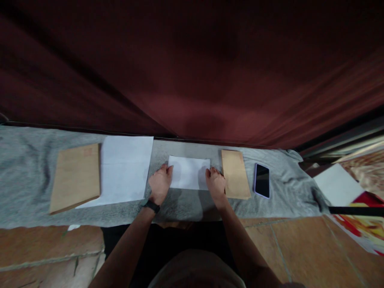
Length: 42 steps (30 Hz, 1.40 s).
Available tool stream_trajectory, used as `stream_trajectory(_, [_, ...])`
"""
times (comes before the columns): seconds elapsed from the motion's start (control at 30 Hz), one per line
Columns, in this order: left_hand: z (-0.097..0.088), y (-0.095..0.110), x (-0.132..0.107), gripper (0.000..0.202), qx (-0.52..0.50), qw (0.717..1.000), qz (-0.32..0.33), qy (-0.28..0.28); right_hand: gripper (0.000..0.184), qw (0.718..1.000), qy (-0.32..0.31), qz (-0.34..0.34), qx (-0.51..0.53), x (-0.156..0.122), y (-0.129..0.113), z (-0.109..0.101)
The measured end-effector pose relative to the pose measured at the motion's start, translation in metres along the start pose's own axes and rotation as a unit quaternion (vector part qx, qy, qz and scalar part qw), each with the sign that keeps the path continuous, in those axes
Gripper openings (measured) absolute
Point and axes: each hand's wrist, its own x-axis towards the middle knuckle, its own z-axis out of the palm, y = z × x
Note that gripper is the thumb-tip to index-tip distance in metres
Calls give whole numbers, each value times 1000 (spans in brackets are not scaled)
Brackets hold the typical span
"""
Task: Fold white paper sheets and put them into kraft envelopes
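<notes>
A small white sheet of paper (189, 173), which looks folded, lies across the grey cloth in front of me. My left hand (160, 183), with a dark watch on its wrist, is closed at the sheet's left edge, thumb along the margin. At the opposite edge, my right hand (215, 182) has its fingers curled and its thumb on the paper. Just beyond the right hand lies a stack of narrow brown envelopes (236, 175). Larger white sheets (127, 168) lie left of my left hand, partly under a stack of wide brown envelopes (76, 176).
A phone (262, 181) in a light purple case rests right of the narrow envelopes. The grey cloth (288, 184) covers a long narrow surface against a dark red panel (210, 108). A white square item (339, 184) and a colourful printed package (364, 226) are at the far right.
</notes>
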Motion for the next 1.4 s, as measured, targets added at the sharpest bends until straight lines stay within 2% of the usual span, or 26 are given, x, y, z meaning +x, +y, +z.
stream_trajectory(0.2, [2, 2, -2, 52, 31, 1000, 5, -3, 30, 1000, 25, -1, 0, -2, 1, 10])
stream_trajectory(0.33, [2, 3, -3, 52, 52, 999, 13, -4, 25, 996, 81, -14, 24, -7, 3, 13])
stream_trajectory(0.5, [0, 5, -5, 51, 60, 998, 35, -9, 41, 986, 140, -78, 44, -12, -3, 8])
stream_trajectory(0.63, [-1, 7, -7, 50, 63, 997, 49, -9, 47, 973, 137, -163, 89, -16, -17, 12])
stream_trajectory(0.73, [-1, 7, -7, 48, 61, 996, 60, -12, 48, 968, 124, -190, 103, -19, -23, 23])
stream_trajectory(0.93, [0, 8, -7, 46, 68, 995, 73, -20, 53, 973, 106, -186, 84, -24, -19, 40])
stream_trajectory(1.23, [3, 7, -6, 44, 67, 994, 79, -19, 56, 974, 106, -184, 77, -25, -19, 43])
stream_trajectory(1.33, [3, 6, -7, 43, 69, 993, 91, 1, 56, 974, 105, -183, 77, -26, -20, 42])
stream_trajectory(1.4, [3, 5, -7, 42, 71, 991, 110, 36, 57, 974, 105, -183, 76, -27, -20, 42])
